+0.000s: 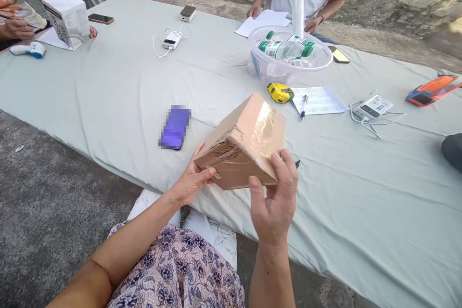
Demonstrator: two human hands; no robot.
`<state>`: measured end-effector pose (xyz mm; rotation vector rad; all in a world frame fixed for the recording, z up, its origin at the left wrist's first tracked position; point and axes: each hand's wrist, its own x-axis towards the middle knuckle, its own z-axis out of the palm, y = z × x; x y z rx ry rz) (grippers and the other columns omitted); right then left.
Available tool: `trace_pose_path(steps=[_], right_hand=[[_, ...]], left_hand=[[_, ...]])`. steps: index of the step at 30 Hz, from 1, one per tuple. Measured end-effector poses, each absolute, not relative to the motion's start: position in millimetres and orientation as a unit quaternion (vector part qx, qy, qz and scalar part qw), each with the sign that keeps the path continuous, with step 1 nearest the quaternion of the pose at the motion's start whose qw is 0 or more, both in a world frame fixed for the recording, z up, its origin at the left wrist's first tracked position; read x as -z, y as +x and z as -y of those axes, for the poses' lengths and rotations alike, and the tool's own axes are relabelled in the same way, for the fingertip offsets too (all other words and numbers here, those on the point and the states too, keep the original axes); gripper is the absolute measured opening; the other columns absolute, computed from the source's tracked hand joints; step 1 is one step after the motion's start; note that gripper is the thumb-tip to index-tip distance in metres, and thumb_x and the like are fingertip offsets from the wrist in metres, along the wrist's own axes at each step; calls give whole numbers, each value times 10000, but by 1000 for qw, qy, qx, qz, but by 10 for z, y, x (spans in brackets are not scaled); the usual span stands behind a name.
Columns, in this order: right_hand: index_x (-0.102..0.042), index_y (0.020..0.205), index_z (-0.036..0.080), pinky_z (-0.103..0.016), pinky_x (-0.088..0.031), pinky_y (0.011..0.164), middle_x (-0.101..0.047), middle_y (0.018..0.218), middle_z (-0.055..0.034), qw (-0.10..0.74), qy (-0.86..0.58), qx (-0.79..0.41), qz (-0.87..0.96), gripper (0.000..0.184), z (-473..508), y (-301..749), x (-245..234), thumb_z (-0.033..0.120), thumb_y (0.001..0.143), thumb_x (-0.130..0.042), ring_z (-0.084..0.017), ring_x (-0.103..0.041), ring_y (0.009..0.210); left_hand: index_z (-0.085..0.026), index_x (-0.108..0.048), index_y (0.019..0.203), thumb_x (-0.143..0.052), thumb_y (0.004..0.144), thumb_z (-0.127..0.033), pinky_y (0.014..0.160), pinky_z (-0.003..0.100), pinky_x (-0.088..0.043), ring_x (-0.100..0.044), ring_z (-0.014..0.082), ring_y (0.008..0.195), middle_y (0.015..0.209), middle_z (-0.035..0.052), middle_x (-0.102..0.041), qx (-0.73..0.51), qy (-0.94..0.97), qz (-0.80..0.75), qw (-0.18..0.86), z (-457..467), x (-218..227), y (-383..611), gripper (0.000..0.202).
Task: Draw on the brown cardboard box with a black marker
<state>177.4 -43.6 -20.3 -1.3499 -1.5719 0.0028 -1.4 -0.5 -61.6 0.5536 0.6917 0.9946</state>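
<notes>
A brown cardboard box (245, 139), sealed with shiny clear tape, is tilted with one corner toward me above the table's near side. My left hand (195, 178) grips its lower left corner, the thumb lying on the face near some small printed marks. On the right corner, my right hand (276, 192) has its fingers over the edge and its thumb against the near face. A small dark tip pokes out beside the right fingers; I cannot make out what it belongs to. Left of the box lies a phone with a blurred purple screen (175, 126).
On the cloth-covered table (108, 91) are a basin (265, 74) with bottles, a yellow tape measure (279, 92), a printed sheet (321, 100) with a pen (303, 107), power banks (172, 40) with cables, and an orange tool (433, 90). Other people are at the far side, one beside a white box (68, 19).
</notes>
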Motion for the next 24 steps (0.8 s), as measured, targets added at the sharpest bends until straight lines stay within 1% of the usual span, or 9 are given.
trace_pose_path(steps=[4,7,10,14,16,18,20,22,24], right_hand=[[-523,1511,333,-625,-403,1217,-491,1612,-124,527,-557,11,642,527,358,1930,285,210,1007,-617,-325,-453,1520],[-558,1476,294,-568,-542,1106,-515,1585,-154,519,-575,24,632,481,285,1971,387,217,1005,-617,-323,-488,1495],[-597,1434,265,-443,-649,942,-567,1521,-168,525,-603,32,600,438,187,1996,476,212,999,-610,-301,-555,1430],[-663,1344,269,-365,-670,823,-649,1339,-127,524,-623,53,579,371,18,1974,509,238,975,-633,-269,-635,1283],[-690,1301,266,-324,-657,741,-659,1203,-105,523,-622,68,578,347,-57,1911,502,250,957,-646,-241,-656,1148],[-710,1266,249,-295,-626,673,-641,1059,-84,530,-623,84,569,333,-114,1821,497,256,937,-659,-209,-641,981],[-718,1248,234,-289,-593,642,-611,936,-56,533,-634,98,552,325,-160,1726,501,261,931,-650,-185,-600,833],[-718,1240,222,-294,-562,635,-582,822,-23,529,-648,108,537,322,-214,1644,510,271,936,-625,-171,-561,727],[-716,1238,206,-301,-540,644,-549,728,2,525,-660,109,527,328,-288,1577,512,283,944,-592,-171,-538,673]], left_hand=[[-289,-377,1609,-888,749,-301,841,346,-594,-686,227,1076,1368,96,-695,-430,308,-383,757,-103,618,64,1000],[-215,-419,1578,-793,800,-247,866,361,-591,-681,221,1044,1282,116,-719,-437,357,-439,699,-164,634,101,864],[-188,-434,1554,-698,845,-207,894,367,-583,-687,215,1057,1361,158,-668,-436,407,-507,623,-192,657,32,757],[-204,-542,1432,-625,876,-231,869,364,-592,-694,217,1051,1333,144,-668,-451,497,-583,458,-244,664,-240,563],[-207,-570,1386,-610,878,-233,926,404,-585,-687,237,1076,1309,135,-675,-457,544,-621,333,-299,657,-413,510],[-205,-559,1399,-620,876,-233,1061,480,-526,-643,289,1214,1348,147,-656,-435,582,-657,201,-374,649,-571,527],[-189,-501,1466,-673,864,-266,1155,562,-438,-541,358,1376,1446,184,-598,-375,602,-696,115,-454,645,-679,631],[-151,-417,1539,-739,839,-329,1177,612,-386,-448,416,1460,1528,230,-524,-300,610,-728,86,-525,648,-718,791],[-115,-355,1580,-777,817,-383,1181,619,-362,-423,437,1471,1541,257,-504,-238,618,-744,83,-576,662,-693,912]])
